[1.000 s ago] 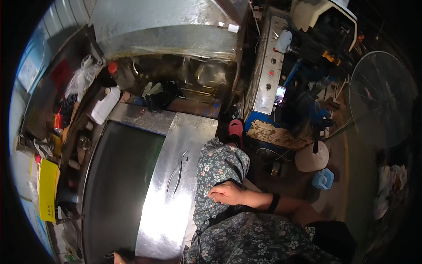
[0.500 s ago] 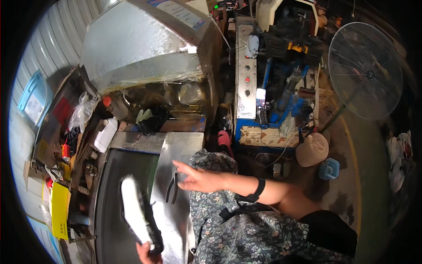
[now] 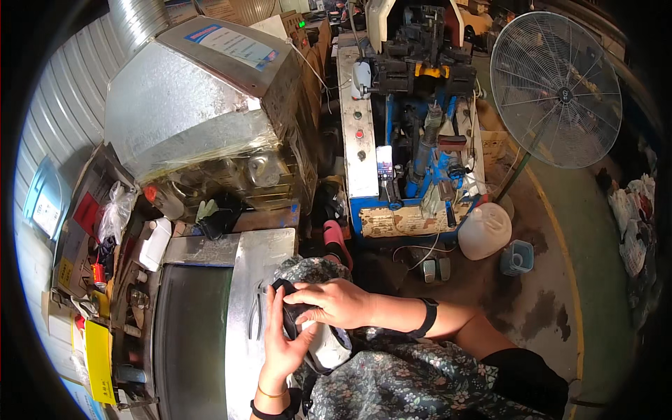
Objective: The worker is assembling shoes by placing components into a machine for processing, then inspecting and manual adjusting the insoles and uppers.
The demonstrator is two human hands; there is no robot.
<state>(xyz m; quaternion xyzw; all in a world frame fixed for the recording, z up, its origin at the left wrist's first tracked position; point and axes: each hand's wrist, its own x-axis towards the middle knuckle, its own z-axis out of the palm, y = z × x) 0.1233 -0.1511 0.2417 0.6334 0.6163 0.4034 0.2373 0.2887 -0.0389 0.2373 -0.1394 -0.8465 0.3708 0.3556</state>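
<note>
A black shoe upper with a white underside (image 3: 329, 348) lies over my lap, held between both hands. My left hand (image 3: 283, 350) grips its left edge, the thumb pressed across the white underside. From the right, my right hand (image 3: 336, 304) is closed on the far end, its fingers meeting the black edge near my left fingertips. My fingers hide part of that end. Left of my hands, a pair of dark-handled pliers (image 3: 255, 316) rests on the bare metal sheet (image 3: 241, 364), touched by neither hand.
A dark conveyor belt (image 3: 192, 343) runs along my left, below a metal-hooded machine (image 3: 189, 98). Ahead stands a blue-framed machine with a button panel (image 3: 360, 140). To the right are a large fan (image 3: 560, 91), a white jug (image 3: 484, 231) and a blue container (image 3: 516, 257).
My left hand has brought the shoe upper from over the belt rightward to my lap. My right hand has left its place beside the pliers and now grips the upper too. The view has shifted.
</note>
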